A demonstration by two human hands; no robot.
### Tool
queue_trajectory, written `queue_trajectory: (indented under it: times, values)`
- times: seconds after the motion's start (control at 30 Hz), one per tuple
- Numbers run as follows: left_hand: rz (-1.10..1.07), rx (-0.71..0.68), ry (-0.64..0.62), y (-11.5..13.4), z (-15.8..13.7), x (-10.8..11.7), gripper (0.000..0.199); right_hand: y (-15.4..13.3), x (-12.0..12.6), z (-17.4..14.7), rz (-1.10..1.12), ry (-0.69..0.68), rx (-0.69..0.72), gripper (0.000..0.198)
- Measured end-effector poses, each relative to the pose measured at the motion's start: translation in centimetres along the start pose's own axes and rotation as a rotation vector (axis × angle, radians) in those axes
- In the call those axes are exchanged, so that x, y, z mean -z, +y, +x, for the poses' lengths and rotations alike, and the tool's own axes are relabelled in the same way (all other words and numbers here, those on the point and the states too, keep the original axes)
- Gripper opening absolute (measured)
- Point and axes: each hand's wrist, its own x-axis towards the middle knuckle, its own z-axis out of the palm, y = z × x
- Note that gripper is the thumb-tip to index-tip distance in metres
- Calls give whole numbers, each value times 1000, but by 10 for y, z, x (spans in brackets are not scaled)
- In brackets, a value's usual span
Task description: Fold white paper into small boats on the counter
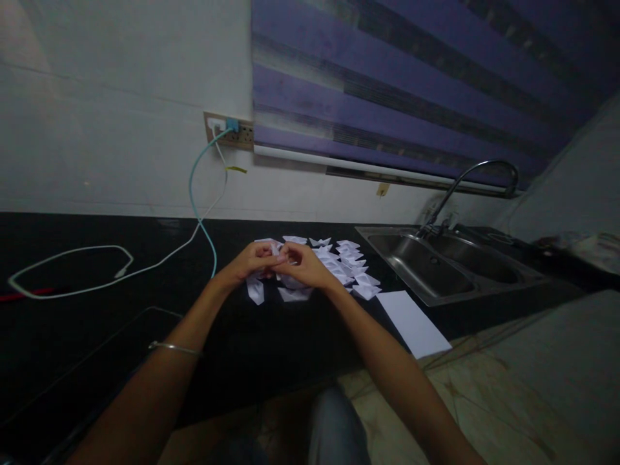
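My left hand (252, 259) and my right hand (303, 265) meet over the black counter, fingers closed on a small piece of folded white paper (276, 249). Most of that paper is hidden by my fingers. Just beyond and to the right lie several folded paper boats (349, 261), crowded together in rows. Beneath my hands, another folded paper (294, 294) rests on the counter, and one more folded piece (255, 290) is below my left hand. A stack or sheet of flat white paper (414, 323) lies at the counter's front edge, right of the boats.
A double steel sink (431, 271) with a curved faucet (465, 174) is set into the black counter (121, 342) on the right. White and teal cables (194, 194) run from a wall socket (237, 134) onto the counter at left. A striped blind (387, 84) hangs behind.
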Motion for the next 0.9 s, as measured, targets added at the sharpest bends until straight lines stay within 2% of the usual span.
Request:
queue_trajectory:
  times: [0.13,0.4,0.6,0.9]
  values:
    - [-99,-15,-5,3,-1,-5,39,-7,3,-1,136,-49,-43,30]
    - [15,-52,-18,-4,3,-4,46,-12,8,-2,196,-63,-81,31]
    - [26,-60,9,1,2,-6,54,-11,9,-2,187,-27,-110,30]
    - [68,-43,36,0,2,-10,40,-10,11,-1,47,-31,-135,22]
